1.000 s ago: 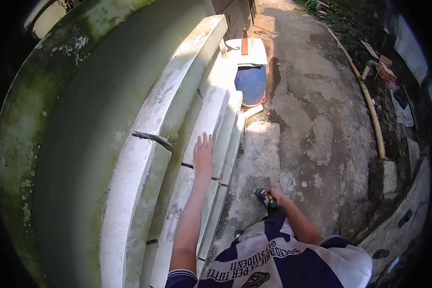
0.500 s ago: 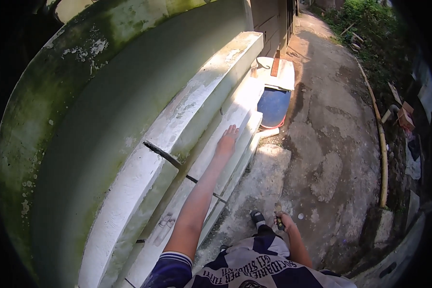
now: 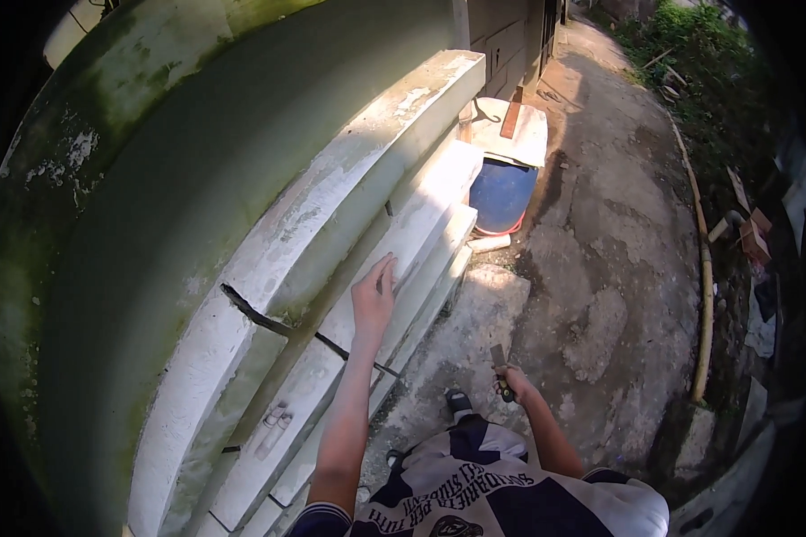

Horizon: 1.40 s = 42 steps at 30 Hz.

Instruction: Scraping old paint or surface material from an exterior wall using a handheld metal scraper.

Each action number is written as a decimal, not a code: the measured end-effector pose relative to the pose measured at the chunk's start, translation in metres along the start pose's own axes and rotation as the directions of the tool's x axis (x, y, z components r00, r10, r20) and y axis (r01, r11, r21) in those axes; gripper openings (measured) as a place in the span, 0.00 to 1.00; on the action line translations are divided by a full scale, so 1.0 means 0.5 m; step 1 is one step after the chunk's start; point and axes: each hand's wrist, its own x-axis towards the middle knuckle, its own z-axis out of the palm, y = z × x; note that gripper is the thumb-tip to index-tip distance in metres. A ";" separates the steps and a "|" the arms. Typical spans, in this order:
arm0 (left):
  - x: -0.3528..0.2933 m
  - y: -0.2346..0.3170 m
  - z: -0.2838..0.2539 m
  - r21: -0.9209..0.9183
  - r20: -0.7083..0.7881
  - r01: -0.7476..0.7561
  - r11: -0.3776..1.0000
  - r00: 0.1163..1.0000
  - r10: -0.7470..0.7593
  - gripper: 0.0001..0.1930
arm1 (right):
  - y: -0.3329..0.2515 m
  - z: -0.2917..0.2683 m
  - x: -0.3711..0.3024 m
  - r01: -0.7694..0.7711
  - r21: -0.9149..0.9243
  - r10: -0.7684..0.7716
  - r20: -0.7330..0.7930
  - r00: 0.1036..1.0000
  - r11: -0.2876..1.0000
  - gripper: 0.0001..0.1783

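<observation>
1. The person's left hand [image 3: 373, 295] reaches out over a middle white-topped ledge [image 3: 421, 215], fingers bent and thumb side turned inward; from here I cannot tell whether anything is pinched in it, or whether the fingertips press the surface.
2. The right hand [image 3: 517, 382] is closed around the dark and yellow handle of a scraper [image 3: 498, 356], held low above the path [image 3: 609, 268], its flat blade pointing away from the body.
3. The two hands are well apart, the left over the ledge, the right off to its side.
4. The ledges climb like steps toward a curved green wall [image 3: 143, 295], and dark gaps cut across them; pale smudges mark the middle one nearer the person.
5. Beyond the far end of the ledges sits a blue barrel [image 3: 501, 195], topped by a whitish board [image 3: 530, 134] with a brown wooden strip [image 3: 511, 120] on it.
6. Across the path lie a long pole [image 3: 704, 322] and, beside it, a cardboard box [image 3: 755, 242].
</observation>
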 end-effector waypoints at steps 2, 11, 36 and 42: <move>-0.056 -0.005 -0.042 0.344 -0.086 -0.134 0.929 0.981 0.173 0.12 | -0.025 0.035 0.011 -0.014 -0.067 0.016 0.032 0.999 0.998 0.10; -0.128 0.019 -0.133 0.763 0.215 0.013 0.646 0.938 -0.272 0.13 | -0.128 0.216 0.015 0.137 -0.183 -0.092 0.231 0.968 0.974 0.11; -0.824 -0.200 -0.489 0.335 0.117 0.022 0.942 0.991 -0.065 0.15 | 0.118 0.247 -0.215 0.041 -0.306 -0.061 -0.056 0.997 0.951 0.18; -0.800 -0.068 -0.518 0.307 0.018 0.019 0.951 0.999 -0.026 0.13 | 0.069 0.363 -0.270 0.161 -0.064 -0.157 0.058 0.986 0.985 0.36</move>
